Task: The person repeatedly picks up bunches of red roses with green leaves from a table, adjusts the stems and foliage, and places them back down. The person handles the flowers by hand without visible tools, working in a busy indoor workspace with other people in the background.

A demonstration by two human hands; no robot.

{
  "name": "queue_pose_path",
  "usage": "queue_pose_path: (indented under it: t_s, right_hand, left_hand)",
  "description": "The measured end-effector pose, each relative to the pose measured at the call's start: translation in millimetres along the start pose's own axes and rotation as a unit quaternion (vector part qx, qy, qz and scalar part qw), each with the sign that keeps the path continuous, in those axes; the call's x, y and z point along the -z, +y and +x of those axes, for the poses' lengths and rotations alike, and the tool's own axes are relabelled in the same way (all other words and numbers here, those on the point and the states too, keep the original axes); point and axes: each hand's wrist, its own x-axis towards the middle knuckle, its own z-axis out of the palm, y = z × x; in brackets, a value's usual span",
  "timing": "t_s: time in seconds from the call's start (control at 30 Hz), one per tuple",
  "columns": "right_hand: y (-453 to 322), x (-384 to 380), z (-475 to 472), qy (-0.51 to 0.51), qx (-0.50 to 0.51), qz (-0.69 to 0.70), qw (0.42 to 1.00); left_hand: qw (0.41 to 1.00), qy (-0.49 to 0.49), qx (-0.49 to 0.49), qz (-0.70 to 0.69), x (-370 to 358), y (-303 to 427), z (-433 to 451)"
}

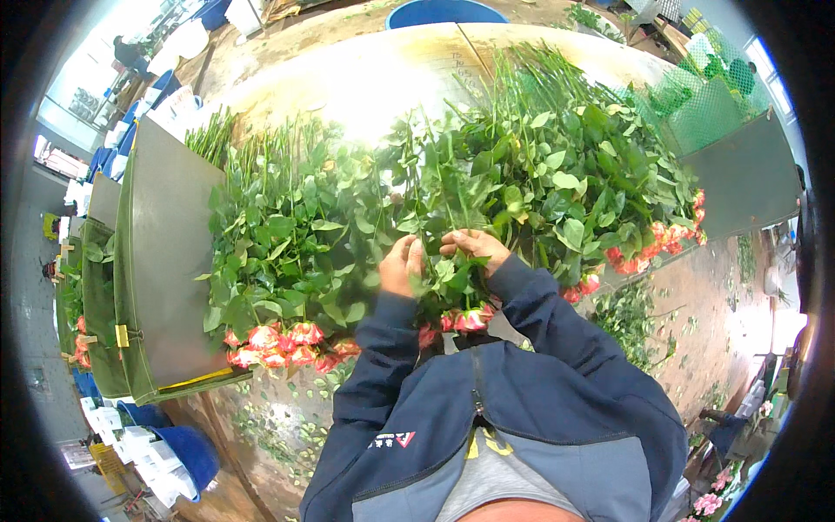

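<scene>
Both my hands are over a broad layer of cut roses, with their long leafy stems pointing away from me. My left hand (403, 266) has its thumb and forefinger closed at a rose stem among the leaves. Just to its right, my right hand (479, 246) has its fingers curled around leafy rose stems; foliage partly hides the grip. Below the hands, pink-and-cream rose heads (471, 320) hang close to my jacket. Left of my hands is a leafy bunch of roses (280, 222) with blooms (274, 344) at the near edge. A thicker pile (567, 163) lies on the right.
A grey upright panel (173, 254) with green cloth bounds the left side; another grey panel (743, 176) and green netting (704, 111) stand right. Beyond the worktable (274, 85) is a blue tub (447, 13). Fallen leaves (626, 320) litter the floor. A blue tub (189, 457) sits lower left.
</scene>
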Motion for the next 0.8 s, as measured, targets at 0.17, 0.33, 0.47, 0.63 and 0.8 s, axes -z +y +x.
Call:
queue_pose_path:
  t_s: [0.17, 0.33, 0.47, 0.63, 0.8]
  right_hand:
    - [24.1, -7.1, 17.0, 0.009, -0.036, 0.042, 0.998]
    - [30.1, 12.0, 35.1, 0.016, 0.03, -0.267, 0.963]
    - [29.9, -2.2, 24.0, 0.139, 0.055, -0.219, 0.964]
    - [59.6, 13.3, 28.8, 0.204, 0.071, -0.302, 0.929]
    - [81.1, 23.0, 53.3, 0.232, 0.048, -0.546, 0.803]
  left_hand:
    - [0.979, -0.128, 0.027, -0.156, -21.8, -33.5, -19.5]
    - [0.988, -0.153, -0.027, -0.011, -20.5, -31.8, -11.1]
    - [0.974, -0.177, 0.086, -0.108, -16.8, -27.6, -15.3]
    - [0.978, -0.184, 0.081, -0.064, -22.5, -31.3, -14.5]
    - [0.986, -0.16, 0.028, 0.021, -33.8, -54.6, -15.1]
